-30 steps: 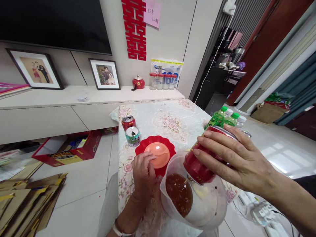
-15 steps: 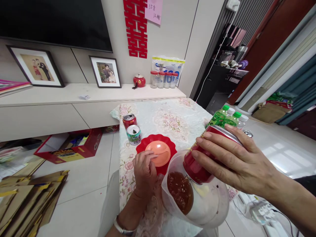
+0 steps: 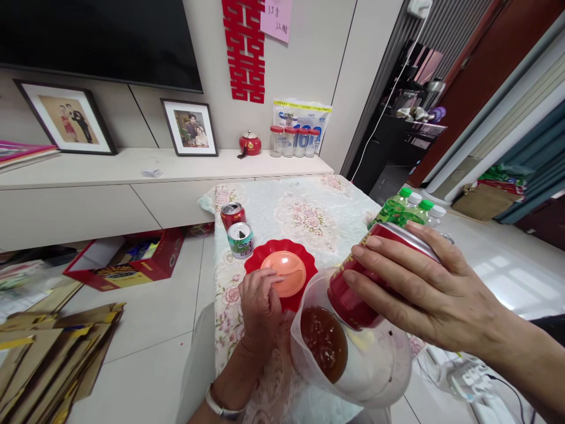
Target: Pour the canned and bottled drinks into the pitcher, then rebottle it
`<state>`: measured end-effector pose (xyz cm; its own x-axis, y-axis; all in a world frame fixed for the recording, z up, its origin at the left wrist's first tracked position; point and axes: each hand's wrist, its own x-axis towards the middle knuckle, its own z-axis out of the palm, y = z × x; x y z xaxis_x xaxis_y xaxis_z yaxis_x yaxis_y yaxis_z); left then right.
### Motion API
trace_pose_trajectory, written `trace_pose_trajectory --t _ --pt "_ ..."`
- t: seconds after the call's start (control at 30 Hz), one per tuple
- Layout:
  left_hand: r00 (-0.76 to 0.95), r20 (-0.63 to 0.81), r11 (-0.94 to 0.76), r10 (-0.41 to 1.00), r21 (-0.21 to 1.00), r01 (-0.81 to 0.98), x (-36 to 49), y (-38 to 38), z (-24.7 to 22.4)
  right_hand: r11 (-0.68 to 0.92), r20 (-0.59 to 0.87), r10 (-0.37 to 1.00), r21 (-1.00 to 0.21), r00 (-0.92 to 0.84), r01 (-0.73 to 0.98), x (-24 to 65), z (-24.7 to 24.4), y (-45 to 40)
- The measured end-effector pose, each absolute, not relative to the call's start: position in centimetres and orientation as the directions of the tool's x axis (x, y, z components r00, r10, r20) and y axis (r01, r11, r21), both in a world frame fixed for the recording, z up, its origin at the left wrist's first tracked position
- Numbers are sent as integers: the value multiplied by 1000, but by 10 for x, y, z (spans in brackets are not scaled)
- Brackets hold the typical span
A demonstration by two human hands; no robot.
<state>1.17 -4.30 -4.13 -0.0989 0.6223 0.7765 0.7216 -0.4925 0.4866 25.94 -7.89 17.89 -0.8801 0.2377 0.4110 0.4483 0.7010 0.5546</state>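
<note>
My right hand [image 3: 424, 282] is wrapped round a red drink can [image 3: 357, 294], tilted mouth-down over a translucent plastic tub [image 3: 375, 377]. Brown liquid [image 3: 324, 341] with bubbles lies in the tub, which tips to the left. Loosely bent, my left hand [image 3: 261, 303] rests at the near left side of a red scalloped plate [image 3: 304, 248], its fingertips on the orange dish [image 3: 289, 262] there. I see nothing held in those fingers. Left of the plate stand an opened green-and-white can [image 3: 241, 241] and an opened red can [image 3: 232, 217].
A flowered cloth covers the table [image 3: 304, 206]. Green-capped bottles [image 3: 401, 206] stand at its right edge, beyond my right hand. Behind is a white cabinet [image 3: 185, 168] with framed photos and red-lidded jars [image 3: 289, 142]. Flattened cardboard [image 3: 57, 347] lies on the floor at left.
Bubbles on the brown liquid are fewer and its surface looks smoother. Both hands and the tilted can keep nearly the same places; the whole view has shifted slightly.
</note>
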Motion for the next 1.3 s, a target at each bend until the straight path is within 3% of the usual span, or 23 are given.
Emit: trace_pose_trajectory --t 0.57,1.0,1.1,1.17,1.3 --pt "-82 775 -507 627 485 712 12 -44 -39 680 354 248 599 -902 422 258 179 -83" --pt "-100 763 -502 639 512 697 13 -45 -38 721 366 290 524 -884 453 262 171 -78" --pt "-112 766 -501 632 515 696 14 -45 -38 742 443 338 417 -830 525 268 169 -68" --pt "-124 767 -496 630 520 695 14 -45 -38 773 504 388 277 -771 570 273 164 -56" --pt "-166 755 -466 634 544 698 14 -47 -37 700 595 635 -172 -493 693 285 137 -22"
